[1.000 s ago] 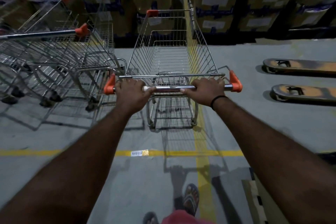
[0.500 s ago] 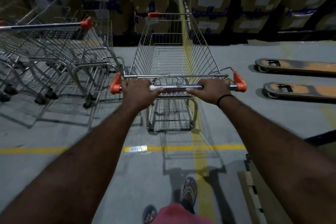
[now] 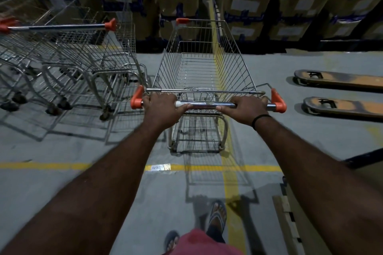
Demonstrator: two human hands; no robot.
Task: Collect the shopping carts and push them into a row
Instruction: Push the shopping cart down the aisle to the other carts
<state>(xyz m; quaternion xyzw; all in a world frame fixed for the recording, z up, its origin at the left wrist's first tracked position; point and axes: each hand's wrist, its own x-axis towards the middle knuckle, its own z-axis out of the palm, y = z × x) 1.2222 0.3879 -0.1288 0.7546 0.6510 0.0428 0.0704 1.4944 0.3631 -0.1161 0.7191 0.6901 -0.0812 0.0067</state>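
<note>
The left hand and right hand each cover a stretch of the handle, and their fingertips curl out of sight behind it. The row of carts runs off the left edge, its far end unseen. The forks are cut by the right edge, the boxes by the top. Box labels are too blurred to read, as is the print on the floor sticker. A red cloth hides part of the left foot. The pallet runs off the bottom edge.

Silver wire cart with orange handle caps; grey floor, yellow lines.
</note>
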